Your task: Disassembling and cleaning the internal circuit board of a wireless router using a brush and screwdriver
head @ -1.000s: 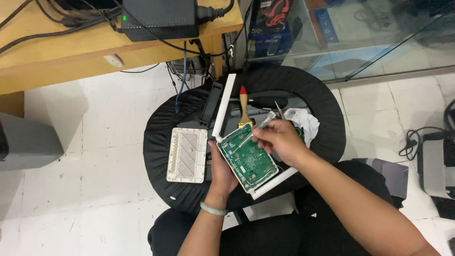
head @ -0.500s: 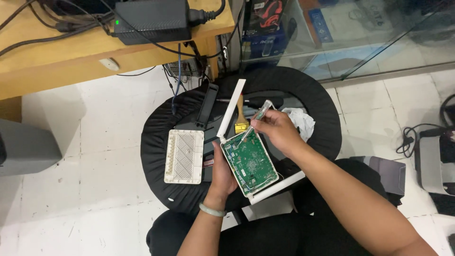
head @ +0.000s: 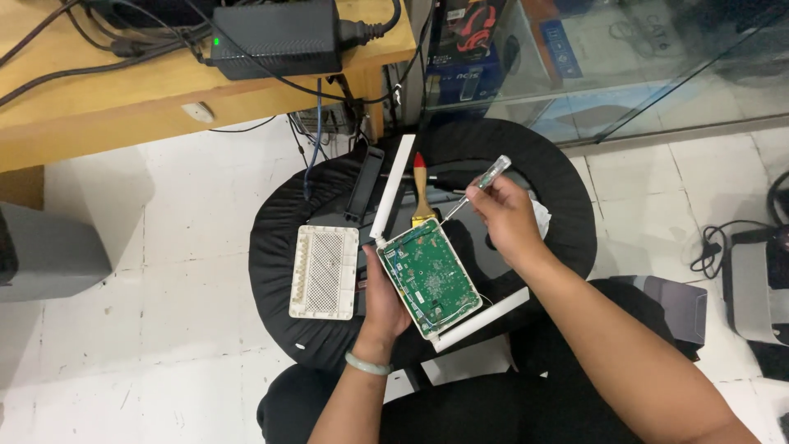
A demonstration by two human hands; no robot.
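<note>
View from above a seated person working over a round black stool [head: 567, 238] that serves as a small table.

The left hand [head: 385, 292] is closed around the lower left edge of an opened router [head: 431, 278], holding it tilted above the stool's middle. The router's green circuit board faces up inside a white shell. 2 white antennas stick out: 1 [head: 392, 187] runs up toward the stool's far rim, the other [head: 481, 320] runs right along the near rim.

The right hand [head: 508, 218] grips a screwdriver [head: 475, 188] with a clear handle. Its tip sits just above the router's top corner; contact cannot be told.

A brush [head: 422, 189] with a red and yellow handle lies just behind the router, between the upright antenna and the screwdriver. The router's white vented cover [head: 323, 271] lies flat on the stool's left side, just beside the left hand. A black strip [head: 364, 185] lies behind the cover.

The stool top is crowded; bare fabric shows mainly along its right rim. White tiled floor lies open to the left. A wooden desk [head: 99, 99] with a black power brick [head: 275, 37] and cables stands behind, and a glass case [head: 625, 57] stands at the upper right.
</note>
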